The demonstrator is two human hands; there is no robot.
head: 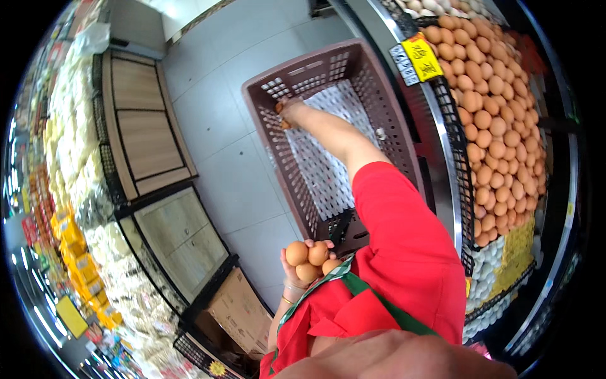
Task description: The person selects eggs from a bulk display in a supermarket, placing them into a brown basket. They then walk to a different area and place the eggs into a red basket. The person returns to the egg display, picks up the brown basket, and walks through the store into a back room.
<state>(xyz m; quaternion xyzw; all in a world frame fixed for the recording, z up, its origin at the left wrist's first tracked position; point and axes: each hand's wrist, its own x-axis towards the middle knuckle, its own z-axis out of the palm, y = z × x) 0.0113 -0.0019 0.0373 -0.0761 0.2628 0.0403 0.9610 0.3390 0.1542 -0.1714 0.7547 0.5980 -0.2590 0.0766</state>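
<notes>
Several brown eggs (307, 259) rest in my left hand (289, 275), which is cupped close to my chest beside the green-checked apron edge. My right arm reaches down into a large brown plastic crate (303, 71) with slatted walls. At the crate's far left corner, my right hand (292, 110) is closed around brown eggs (285, 124); the hand is small in view and partly hides them, so their number cannot be told. A white perforated sheet (326, 156) lies on the crate's floor, and a small white piece (380, 133) shows near its right wall.
To the right, a metal-edged stand holds a big heap of brown eggs (497, 123) behind black mesh, with a yellow price sign (422, 57). Pale eggs (487, 270) lie lower down. Wooden cabinets (142, 118) with bagged goods line the left, above a cardboard box (239, 310).
</notes>
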